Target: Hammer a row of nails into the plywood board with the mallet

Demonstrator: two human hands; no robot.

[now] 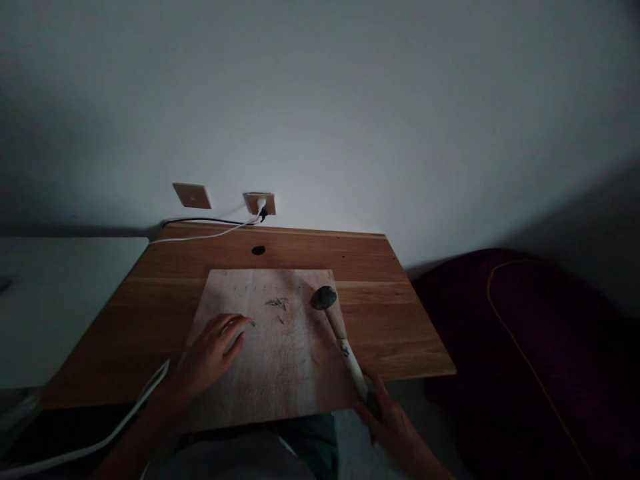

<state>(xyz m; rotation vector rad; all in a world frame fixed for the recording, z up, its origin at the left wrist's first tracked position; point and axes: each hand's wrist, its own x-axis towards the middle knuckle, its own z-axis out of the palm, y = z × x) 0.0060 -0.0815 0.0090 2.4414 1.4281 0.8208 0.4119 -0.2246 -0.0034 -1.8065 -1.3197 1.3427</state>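
My right hand (393,423) is wrapped round the dark grip of a rubber mallet (353,363). The mallet's round black head points away from me, over the right side of a pale, worn wooden board (265,380). My left hand (215,350) is over the board's left part, fingers curved and thumb apart from them. Just by its fingertips is a small thin nail (253,324); whether they touch is too dim to tell. A small heap of nails (277,303) lies farther up the board, with a single nail (281,320) below it.
The board rests on a brown wooden desk (400,333) against a wall. A socket (260,203) with plugged-in cables is behind it, beside a blank wall plate (193,196). A white surface (65,300) adjoins on the left; a dark purple padded thing (480,320) stands at right.
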